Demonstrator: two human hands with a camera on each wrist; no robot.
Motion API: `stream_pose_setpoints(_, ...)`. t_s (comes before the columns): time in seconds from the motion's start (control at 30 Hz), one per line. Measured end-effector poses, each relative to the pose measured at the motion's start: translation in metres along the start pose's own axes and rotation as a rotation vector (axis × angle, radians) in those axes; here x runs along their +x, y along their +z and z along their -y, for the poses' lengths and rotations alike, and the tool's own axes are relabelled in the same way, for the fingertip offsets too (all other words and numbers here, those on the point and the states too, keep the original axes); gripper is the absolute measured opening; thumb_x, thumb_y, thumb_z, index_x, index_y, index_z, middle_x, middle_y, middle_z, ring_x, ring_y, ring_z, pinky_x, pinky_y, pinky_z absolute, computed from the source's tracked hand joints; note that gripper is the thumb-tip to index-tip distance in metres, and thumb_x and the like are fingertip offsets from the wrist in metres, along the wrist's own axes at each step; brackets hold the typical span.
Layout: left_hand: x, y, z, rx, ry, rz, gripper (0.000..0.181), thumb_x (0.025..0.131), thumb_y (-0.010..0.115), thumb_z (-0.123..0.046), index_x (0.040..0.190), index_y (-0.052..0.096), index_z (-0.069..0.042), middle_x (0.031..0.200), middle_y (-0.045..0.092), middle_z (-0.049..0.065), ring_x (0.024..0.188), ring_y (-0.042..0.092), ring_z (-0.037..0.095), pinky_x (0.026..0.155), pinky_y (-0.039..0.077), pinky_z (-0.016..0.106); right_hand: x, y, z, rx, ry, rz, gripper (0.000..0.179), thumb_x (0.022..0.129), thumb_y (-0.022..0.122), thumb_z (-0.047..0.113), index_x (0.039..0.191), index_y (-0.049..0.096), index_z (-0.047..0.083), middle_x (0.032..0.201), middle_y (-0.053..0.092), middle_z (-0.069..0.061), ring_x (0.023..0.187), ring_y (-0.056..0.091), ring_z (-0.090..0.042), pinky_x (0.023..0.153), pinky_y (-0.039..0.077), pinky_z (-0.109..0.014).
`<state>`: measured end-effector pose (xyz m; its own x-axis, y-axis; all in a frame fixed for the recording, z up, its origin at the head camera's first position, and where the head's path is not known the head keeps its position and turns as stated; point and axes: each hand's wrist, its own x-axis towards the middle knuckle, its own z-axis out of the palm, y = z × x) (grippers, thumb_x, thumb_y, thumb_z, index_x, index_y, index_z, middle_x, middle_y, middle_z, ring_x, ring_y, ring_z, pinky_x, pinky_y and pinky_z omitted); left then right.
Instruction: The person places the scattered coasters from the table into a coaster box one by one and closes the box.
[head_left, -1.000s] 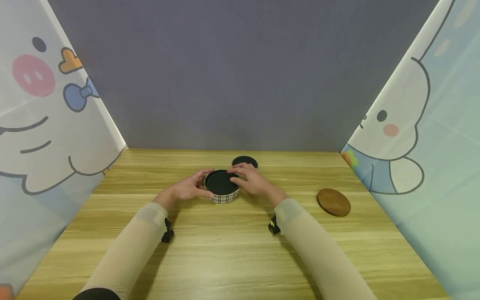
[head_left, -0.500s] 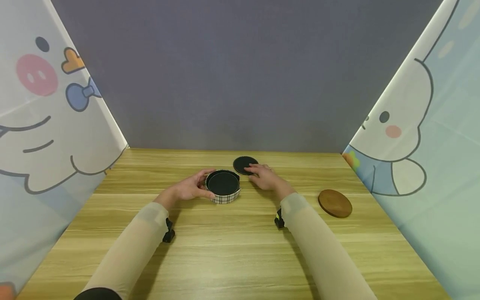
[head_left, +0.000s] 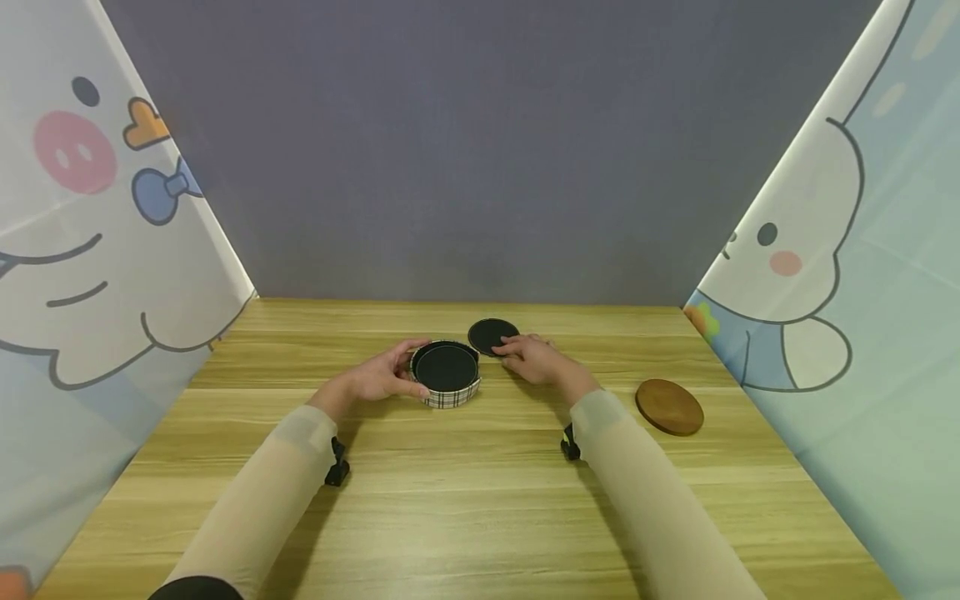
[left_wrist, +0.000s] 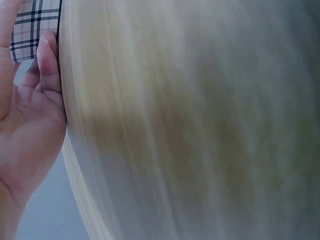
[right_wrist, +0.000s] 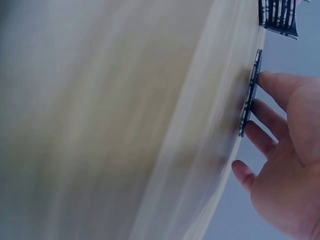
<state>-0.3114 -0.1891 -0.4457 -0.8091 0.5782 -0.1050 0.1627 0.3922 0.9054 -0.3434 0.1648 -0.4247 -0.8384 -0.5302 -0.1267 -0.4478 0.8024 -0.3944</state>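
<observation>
My left hand (head_left: 381, 373) grips the left side of a round coaster holder (head_left: 452, 399), thumb at the front and fingers behind. The holder has a plaid outer wall (left_wrist: 35, 30) with a gap on its right side, and a black coaster (head_left: 446, 367) lies inside. Behind it and slightly to the right, a loose black coaster (head_left: 490, 333) lies flat on the table. The fingertips of my right hand (head_left: 534, 360) touch this loose coaster at its near right part. Seen edge-on in the right wrist view, the loose coaster (right_wrist: 251, 92) has a patterned rim under my thumb and fingers.
A round brown wooden disc (head_left: 670, 407) rests on the wood-grain table (head_left: 450, 500) at the right. A grey panel (head_left: 465, 150) stands along the back edge, and cartoon-printed cloths (head_left: 112, 275) flank both sides.
My right hand has left the holder's rim and moved right onto the loose coaster, which has shifted slightly towards me. My left hand stays on the holder.
</observation>
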Motion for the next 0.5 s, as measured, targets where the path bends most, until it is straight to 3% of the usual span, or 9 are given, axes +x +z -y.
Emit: stream_pose_setpoints(0.5, -0.001, 0.001, -0.001, -0.004, -0.013, 0.001, 0.105, 0.100, 0.084, -0.017, 0.177, 0.013, -0.011, 0.169, 0.046, 0.026, 0.123, 0.067, 0.029, 0.097, 0.053, 0.033, -0.029, -0.004, -0.006, -0.024, -0.051, 0.058, 0.045, 0.118, 0.052, 0.027, 0.162, 0.057, 0.023, 0.179, 0.037, -0.009, 0.166, 0.023, -0.050, 0.125, 0.013, -0.083)
